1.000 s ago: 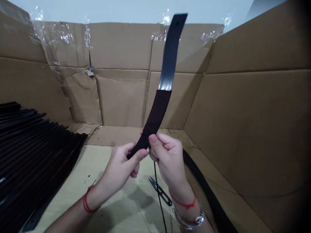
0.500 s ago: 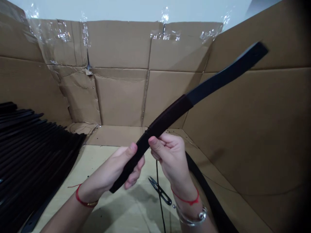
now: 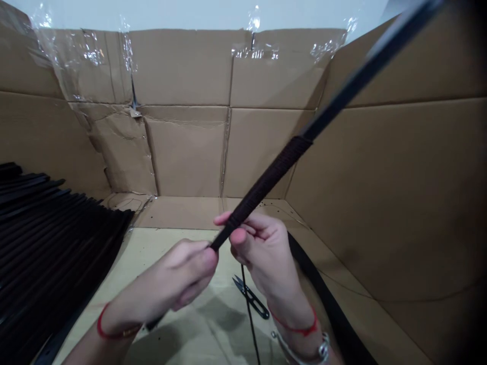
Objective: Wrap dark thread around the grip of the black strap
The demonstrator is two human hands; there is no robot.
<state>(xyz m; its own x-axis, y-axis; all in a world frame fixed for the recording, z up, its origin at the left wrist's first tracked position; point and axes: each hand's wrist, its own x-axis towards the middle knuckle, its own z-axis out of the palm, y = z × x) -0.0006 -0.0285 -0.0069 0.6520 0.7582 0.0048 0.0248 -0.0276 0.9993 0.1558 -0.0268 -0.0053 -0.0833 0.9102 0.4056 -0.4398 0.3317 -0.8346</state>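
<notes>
A long black strap point(image 3: 344, 91) crosses the view from lower left to upper right, turned edge-on, and its far end runs out past the top of the frame. A dark brown thread-wrapped section point(image 3: 266, 182) covers the part just above my hands. My right hand point(image 3: 262, 253) pinches the strap between thumb and fingers at the lower end of the wrapping. Close by, my left hand point(image 3: 178, 276) is closed around the strap's lower part, which hides most of it. A short black tip shows below that hand.
A stack of black straps point(image 3: 49, 233) lies at the left on a pale cardboard surface point(image 3: 171, 253). Thread snips point(image 3: 251, 299) and a thin black cord point(image 3: 247, 299) lie under my hands. A black band point(image 3: 327, 294) runs along the right. Taped cardboard walls point(image 3: 186, 152) surround the area.
The strap has rolled edge-on and tilted steeper, with its far end now beyond the top of the frame. My left hand has moved slightly up the strap, closer to my right hand.
</notes>
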